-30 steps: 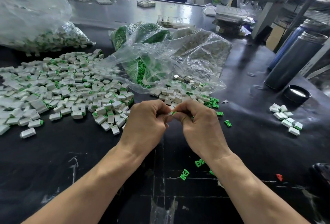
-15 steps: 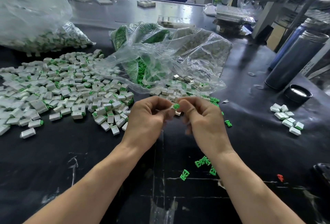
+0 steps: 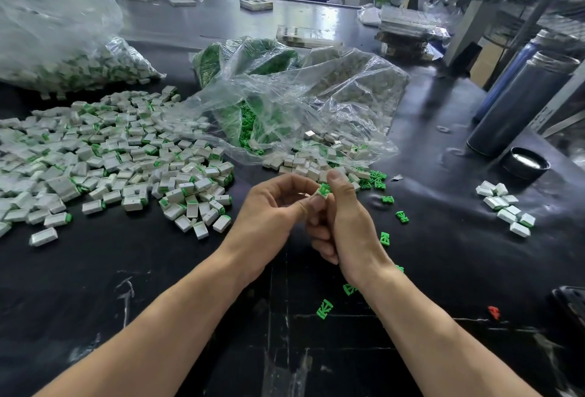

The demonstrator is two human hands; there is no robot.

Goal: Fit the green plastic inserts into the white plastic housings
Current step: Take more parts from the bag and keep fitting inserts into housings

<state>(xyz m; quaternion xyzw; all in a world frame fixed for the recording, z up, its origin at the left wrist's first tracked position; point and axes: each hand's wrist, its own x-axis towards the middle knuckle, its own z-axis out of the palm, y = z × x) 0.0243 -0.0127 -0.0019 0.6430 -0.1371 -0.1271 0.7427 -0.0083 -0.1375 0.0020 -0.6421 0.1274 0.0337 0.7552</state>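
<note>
Pinching a white housing [image 3: 317, 196] at its fingertips, left hand [image 3: 269, 219] met right hand [image 3: 343, 222], whose thumb pressed a green insert [image 3: 324, 189] onto it. Both hands curled tight, touching, above the black table [image 3: 158, 270]. Finished pile [image 3: 110, 159] lay left of left hand; loose inserts [image 3: 384, 238] just right of and below right hand; clear bag [image 3: 300, 112] beyond both.
</note>
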